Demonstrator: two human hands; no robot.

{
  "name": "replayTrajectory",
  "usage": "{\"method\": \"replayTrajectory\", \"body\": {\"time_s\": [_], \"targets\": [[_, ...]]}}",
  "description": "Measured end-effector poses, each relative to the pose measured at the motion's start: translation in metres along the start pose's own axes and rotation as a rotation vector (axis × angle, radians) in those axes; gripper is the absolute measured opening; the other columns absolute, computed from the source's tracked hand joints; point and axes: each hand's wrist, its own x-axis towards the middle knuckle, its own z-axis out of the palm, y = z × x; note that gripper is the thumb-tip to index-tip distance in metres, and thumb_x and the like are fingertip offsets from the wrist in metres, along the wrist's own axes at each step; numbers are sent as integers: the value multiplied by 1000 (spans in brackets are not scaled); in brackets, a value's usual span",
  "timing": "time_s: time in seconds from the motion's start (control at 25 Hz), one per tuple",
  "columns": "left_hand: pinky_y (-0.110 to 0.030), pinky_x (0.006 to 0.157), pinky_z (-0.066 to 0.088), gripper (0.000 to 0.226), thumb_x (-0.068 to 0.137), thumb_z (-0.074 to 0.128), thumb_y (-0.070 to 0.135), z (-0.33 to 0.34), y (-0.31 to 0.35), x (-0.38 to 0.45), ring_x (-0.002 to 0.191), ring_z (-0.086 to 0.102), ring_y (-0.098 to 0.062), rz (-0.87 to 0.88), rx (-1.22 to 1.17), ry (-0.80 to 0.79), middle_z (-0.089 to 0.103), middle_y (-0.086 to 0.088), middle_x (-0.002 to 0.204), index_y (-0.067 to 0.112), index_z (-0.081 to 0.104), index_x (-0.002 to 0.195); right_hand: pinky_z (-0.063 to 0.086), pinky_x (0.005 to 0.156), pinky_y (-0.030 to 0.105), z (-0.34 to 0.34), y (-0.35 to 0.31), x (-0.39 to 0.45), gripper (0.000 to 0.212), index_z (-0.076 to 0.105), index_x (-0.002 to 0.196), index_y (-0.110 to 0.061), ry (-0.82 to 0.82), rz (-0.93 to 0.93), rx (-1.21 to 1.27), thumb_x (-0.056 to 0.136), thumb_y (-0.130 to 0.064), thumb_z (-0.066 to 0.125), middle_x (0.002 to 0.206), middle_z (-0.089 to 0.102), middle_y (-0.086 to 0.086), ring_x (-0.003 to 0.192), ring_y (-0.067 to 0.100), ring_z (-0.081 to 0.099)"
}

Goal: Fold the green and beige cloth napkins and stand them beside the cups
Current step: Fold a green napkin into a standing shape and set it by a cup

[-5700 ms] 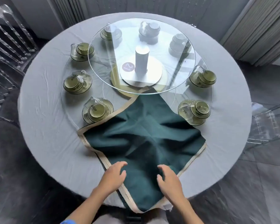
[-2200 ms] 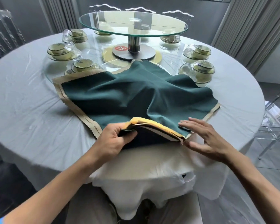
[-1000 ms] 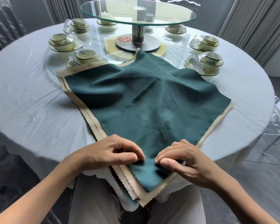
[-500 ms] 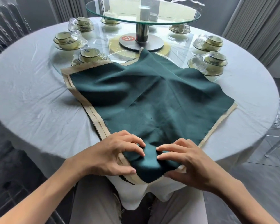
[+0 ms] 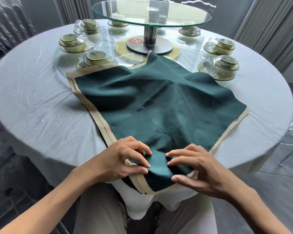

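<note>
Napkin [image 5: 159, 105] lies spread cornerwise on table [image 5: 32, 102], near corner toward us; our left hand [image 5: 123, 159] and right hand [image 5: 198, 168] pinch it there, fingers curled into cloth, equally near.

Bare forearms, light grey trousers [image 5: 98, 208]

Dark green napkin [image 5: 159, 105] (scalloped beige border) on pale grey tablecloth [image 5: 32, 102]; cups [image 5: 96, 57] seemingly olive-rimmed.

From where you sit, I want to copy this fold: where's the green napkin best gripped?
Probably the near corner, from your own side: it overhangs the table edge, so fingers can pinch it. The left hand and right hand already pinch there.
</note>
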Motion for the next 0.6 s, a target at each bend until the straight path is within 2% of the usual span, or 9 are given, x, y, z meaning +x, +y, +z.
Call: {"method": "replayTrajectory", "body": {"time_s": [0.12,0.28,0.52,0.6], "targets": [[-24,88,46,9,85,75,39,-1,0,2,106,56,-8,-5,6,-7,65,21,115,32,79,88,47,87,37,-3,-1,1,40,64,114,-37,-53,-32,-74,79,-55,70,133,54,-26,103,8,52],[-24,86,47,4,85,77,28,-1,0,3,102,56,-7,35,56,14,65,19,113,29,77,89,49,76,35,-3,-4,1,40,64,111,-37,-13,-82,-230,72,-41,75,129,57,-23,96,11,56],[-26,84,49,6,88,74,30,2,-7,0,102,57,-8,57,50,77,66,20,113,27,76,92,47,79,34,1,-2,-7,20,66,104,-35,56,-97,-218,85,-42,67,126,60,-23,102,9,58],[-27,84,50,7,88,73,31,3,-8,-1,102,58,-9,51,40,93,66,20,113,27,76,92,45,82,32,3,0,-10,24,64,109,-36,60,-95,-232,85,-42,67,128,58,-23,104,9,57]]}}
